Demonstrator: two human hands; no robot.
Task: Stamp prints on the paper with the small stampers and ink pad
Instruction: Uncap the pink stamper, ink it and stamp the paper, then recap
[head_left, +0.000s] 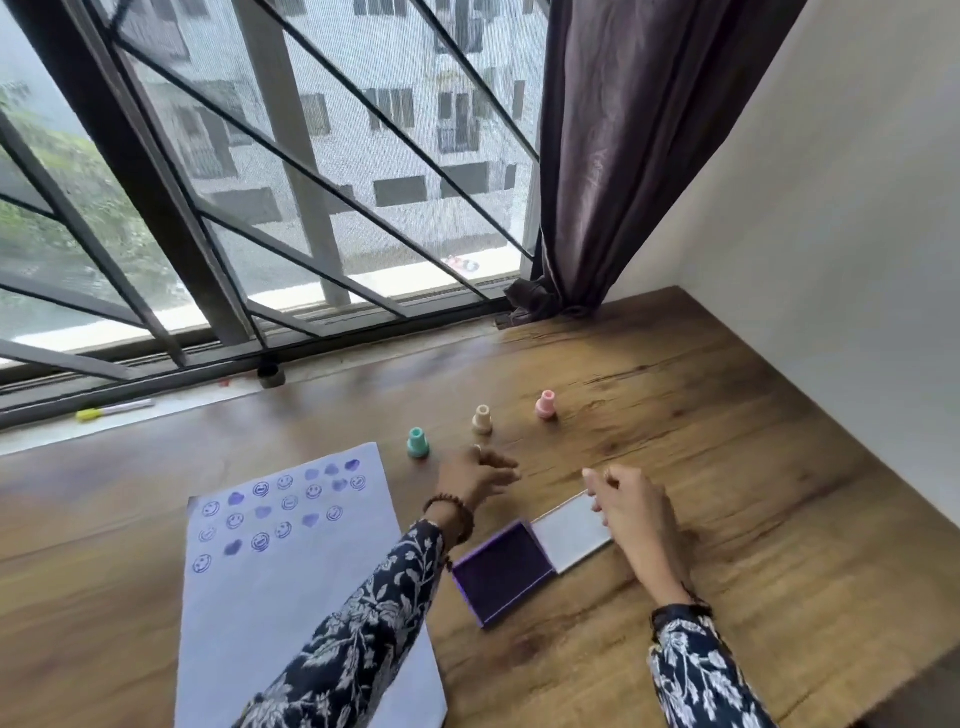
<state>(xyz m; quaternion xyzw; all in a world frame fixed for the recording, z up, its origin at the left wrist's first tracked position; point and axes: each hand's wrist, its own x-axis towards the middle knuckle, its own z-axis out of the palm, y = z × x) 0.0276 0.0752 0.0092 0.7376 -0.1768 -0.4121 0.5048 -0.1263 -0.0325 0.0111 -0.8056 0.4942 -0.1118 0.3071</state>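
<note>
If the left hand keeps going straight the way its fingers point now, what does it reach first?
The left hand points right and slightly away. Nothing stands close in that line: the beige stamper and pink stamper sit farther back, so it likely crosses bare table. Depth is uncertain.

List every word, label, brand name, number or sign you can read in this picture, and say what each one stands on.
No readable text anywhere.
The paper carries only stamped pictures, smiley faces and hearts, no letters or numbers.
The stampers and the ink pad show no label.
The marker on the sill may bear print, but it is too small and blurred to read.
</note>
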